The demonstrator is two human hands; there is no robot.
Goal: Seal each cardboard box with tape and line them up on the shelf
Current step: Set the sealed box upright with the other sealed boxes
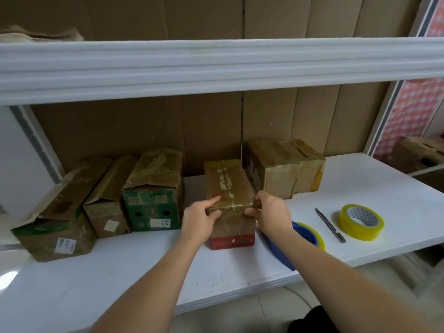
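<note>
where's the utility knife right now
The utility knife lies on the white shelf, right side of the head view, between the blue tape dispenser and yellow tape roll.

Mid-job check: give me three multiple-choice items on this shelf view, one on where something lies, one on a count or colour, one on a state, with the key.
1. Where does the utility knife lie?
A. On the middle box
B. Between the blue tape dispenser and the loose yellow tape roll
C. Left of the green box

2. What colour is the band at the foot of the box being held?
A. Red
B. Blue
C. White

3. What are the hands doing?
A. Both hang idle
B. The left hand and right hand grip the box's near top edge
C. One holds the knife

Key: 1 B, the knife lies on the shelf between them; 2 A, the front's bottom strip is red; 3 B, fingers curl over both near corners.
</note>
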